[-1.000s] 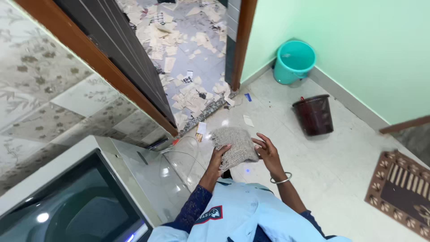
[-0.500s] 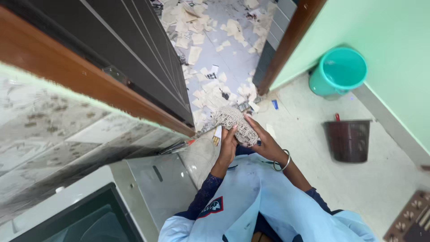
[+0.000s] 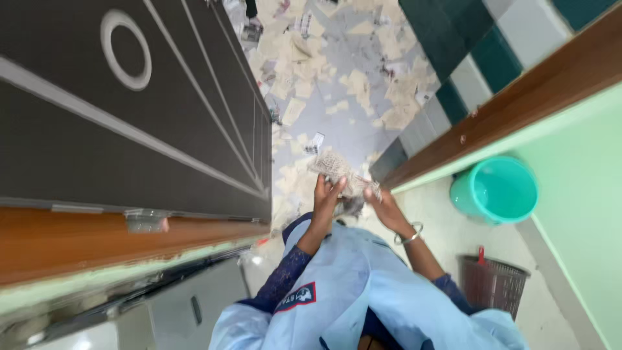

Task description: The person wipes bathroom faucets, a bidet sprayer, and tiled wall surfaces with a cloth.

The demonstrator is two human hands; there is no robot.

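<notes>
Both hands, left (image 3: 326, 194) and right (image 3: 382, 202), grip a knitted cloth (image 3: 337, 170) in closed fingers at the doorway; paper scraps (image 3: 353, 84) litter the tiled floor (image 3: 363, 133) beyond the dark door (image 3: 129, 116).

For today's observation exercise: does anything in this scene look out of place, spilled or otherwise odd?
Yes. Torn scraps of beige paper lie scattered thickly over the grey tiled floor beyond the dark panelled door, like spilled litter. The left hand and right hand hold a beige knitted mesh cloth above it.
</notes>
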